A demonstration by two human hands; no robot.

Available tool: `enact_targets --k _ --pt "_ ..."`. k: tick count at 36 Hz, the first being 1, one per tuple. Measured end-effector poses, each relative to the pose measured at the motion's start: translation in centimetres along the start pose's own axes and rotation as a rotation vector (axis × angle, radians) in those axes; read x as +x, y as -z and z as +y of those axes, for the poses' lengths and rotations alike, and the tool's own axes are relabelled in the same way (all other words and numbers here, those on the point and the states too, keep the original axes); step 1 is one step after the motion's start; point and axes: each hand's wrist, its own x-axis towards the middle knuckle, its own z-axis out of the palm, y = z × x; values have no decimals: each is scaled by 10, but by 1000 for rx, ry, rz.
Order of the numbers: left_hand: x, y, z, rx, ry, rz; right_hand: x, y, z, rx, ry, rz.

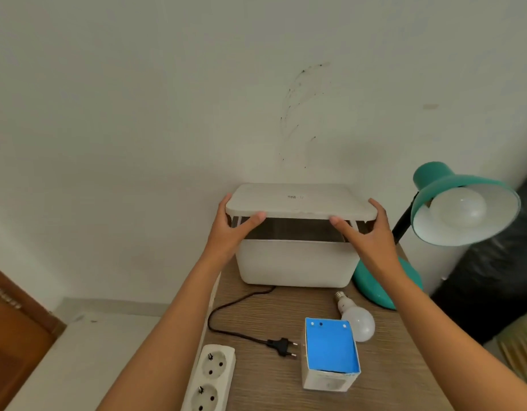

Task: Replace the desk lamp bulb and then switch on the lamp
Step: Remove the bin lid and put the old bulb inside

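Sitting in the teal lamp (452, 209) at the right edge of the desk (389, 381), one white bulb (459, 207) fills the shade; a second, loose bulb (355, 317) lies on its side on the desk, just beside an open blue-lined carton (330, 354). Which bulb is old, which new: cannot tell. Plug (281, 346) lies unplugged on the desk, near the power strip (210, 378) at the front edge, cord trailing back toward the white storage box (294, 262). Both hands are on the box lid (297, 203), raised clear of the box: left hand (234, 229) closed on its left end, right hand (364, 229) on its right end, thumbs under, fingers over. Risks, judged: the right elbow and lid end pass close to the shade, and a knock could tip the lamp; the loose bulb can roll toward the desk edge if the desk is jolted; the lid could slip if either hand lets go first.
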Motion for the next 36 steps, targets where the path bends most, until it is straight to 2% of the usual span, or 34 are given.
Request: enact_targets --k 14,22,36 --pt "14 -7 27 -14 5 74 13 2 -22 45 -47 16" --pt "6 1 43 -50 1 93 7 2 -43 32 4 27" --pt "-75 35 102 -3 -134 21 -78 27 -93 179 154 38"
